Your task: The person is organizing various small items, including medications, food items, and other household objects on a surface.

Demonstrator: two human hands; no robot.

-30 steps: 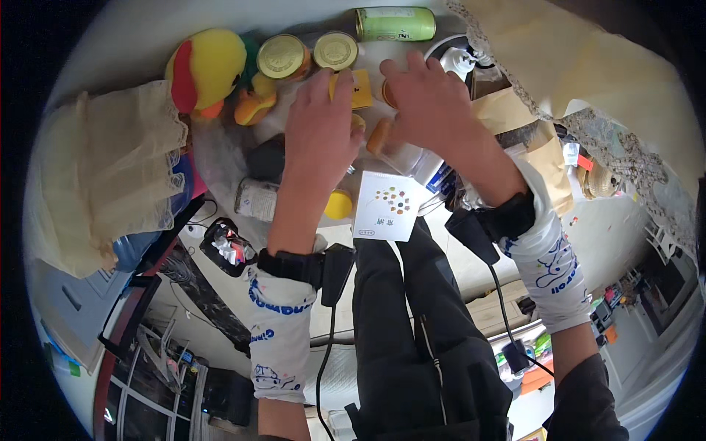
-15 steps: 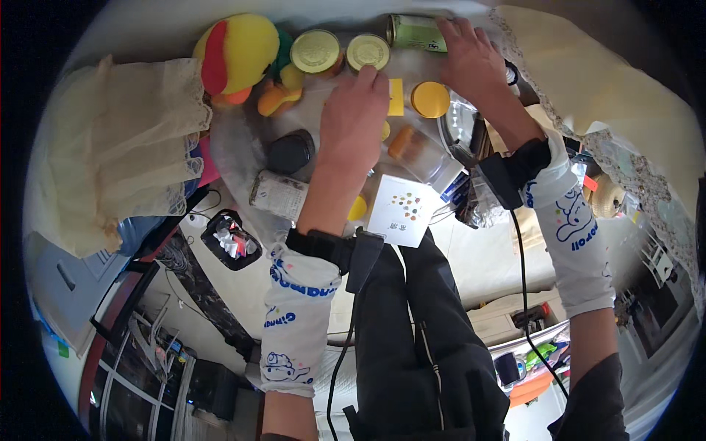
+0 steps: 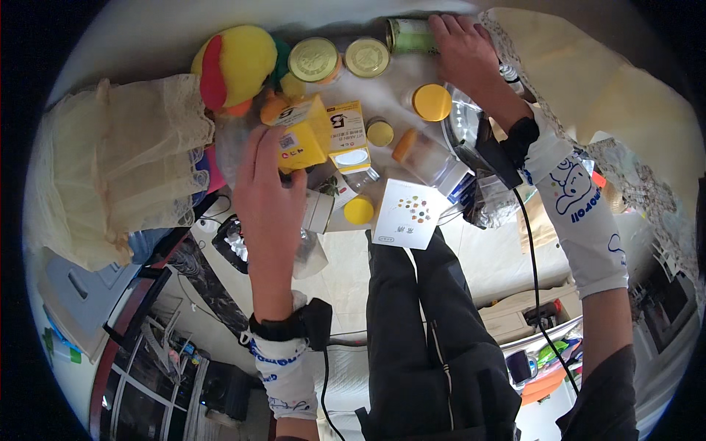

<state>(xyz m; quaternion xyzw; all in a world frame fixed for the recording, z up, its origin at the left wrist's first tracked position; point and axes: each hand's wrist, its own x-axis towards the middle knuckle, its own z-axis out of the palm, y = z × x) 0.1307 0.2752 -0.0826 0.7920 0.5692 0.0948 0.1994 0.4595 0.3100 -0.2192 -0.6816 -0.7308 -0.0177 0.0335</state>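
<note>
The left hand (image 3: pixel 273 187) has its grip clamped on a tilted yellow cardboard box (image 3: pixel 307 140), near a yellow-and-red plush toy (image 3: pixel 250 59). The right hand (image 3: pixel 467 57) lies over one end of a green cylindrical metal can (image 3: pixel 413 35) on the table (image 3: pixel 401 84); whether this grip is closed, I cannot tell. Between toy and can stand 2 round jars with gold metal lids (image 3: pixel 314 60).

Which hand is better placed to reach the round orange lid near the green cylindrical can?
Probably the right hand: it is nearer the round orange lid, though at the green cylindrical can. The left hand is farther left, holding a yellow cardboard box.
</note>
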